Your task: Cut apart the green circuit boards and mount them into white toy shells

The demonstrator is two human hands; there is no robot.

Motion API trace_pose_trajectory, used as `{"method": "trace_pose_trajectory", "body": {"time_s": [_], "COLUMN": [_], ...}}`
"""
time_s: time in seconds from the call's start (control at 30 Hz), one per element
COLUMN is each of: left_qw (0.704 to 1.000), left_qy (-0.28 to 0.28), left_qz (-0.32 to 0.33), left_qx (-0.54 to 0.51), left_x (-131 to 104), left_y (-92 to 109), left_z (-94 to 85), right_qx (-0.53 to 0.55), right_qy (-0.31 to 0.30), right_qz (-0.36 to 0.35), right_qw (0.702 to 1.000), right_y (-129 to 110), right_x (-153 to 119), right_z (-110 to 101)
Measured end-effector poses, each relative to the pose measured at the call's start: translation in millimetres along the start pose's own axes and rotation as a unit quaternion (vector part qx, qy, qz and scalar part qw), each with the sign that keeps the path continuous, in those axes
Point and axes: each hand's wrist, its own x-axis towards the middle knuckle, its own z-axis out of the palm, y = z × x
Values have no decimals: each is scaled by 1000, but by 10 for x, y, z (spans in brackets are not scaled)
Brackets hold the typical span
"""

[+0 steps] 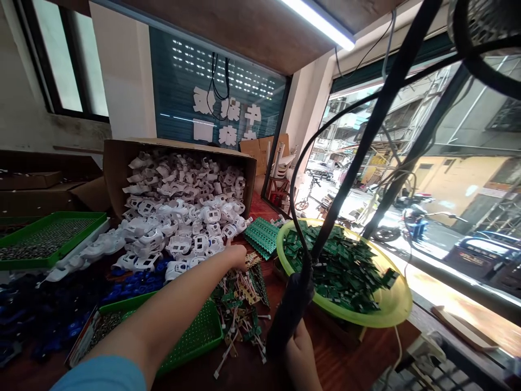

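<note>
Wooden table (pixel 350 364): cardboard box (pixel 118 163) spilling white shells (pixel 183 212); yellow bowl (pixel 391 304), green boards (pixel 342 266).

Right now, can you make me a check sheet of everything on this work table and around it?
Surface: reddish wooden table, mostly covered.
Job's things: pile of white plastic shells spilling from a tipped cardboard box; black handheld tool.
Clutter: yellow-green bowl of small green circuit boards; heap of small wired parts; two green trays; blue plastic pieces.
Grips: left hand reaches to the edge of the white shells, what it holds cannot be told; right hand wraps the tool.
Cables: black cable loops up from the tool.
Surroundings: ceiling strip light, open front facing a street with a parked scooter.
</note>
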Motion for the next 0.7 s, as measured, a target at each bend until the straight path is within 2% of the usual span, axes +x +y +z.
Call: {"method": "trace_pose_trajectory", "body": {"time_s": [0.23, 0.37, 0.47, 0.57, 0.7], "left_qw": [995, 986, 973, 950, 897], "left_qy": [14, 18, 9, -30, -130], "left_qz": [-6, -33, -50, -47, -69], "left_qx": [-99, -165, -225, -307, -416], "left_x": [-154, -211, -343, -605, -1109], "left_y": [63, 80, 58, 12, -100], "left_z": [-180, -372, -541, -666, -706], "right_qx": [-11, -5, 12, 20, -31], "right_qy": [-7, -1, 8, -7, -106], "right_qz": [9, 2, -1, -5, -51], "right_qw": [1000, 1000, 1000, 1000, 993], "right_y": [-2, 91, 130, 44, -236], "right_x": [8, 15, 44, 126, 294], "right_z": [-11, 0, -6, -37, -91]}}
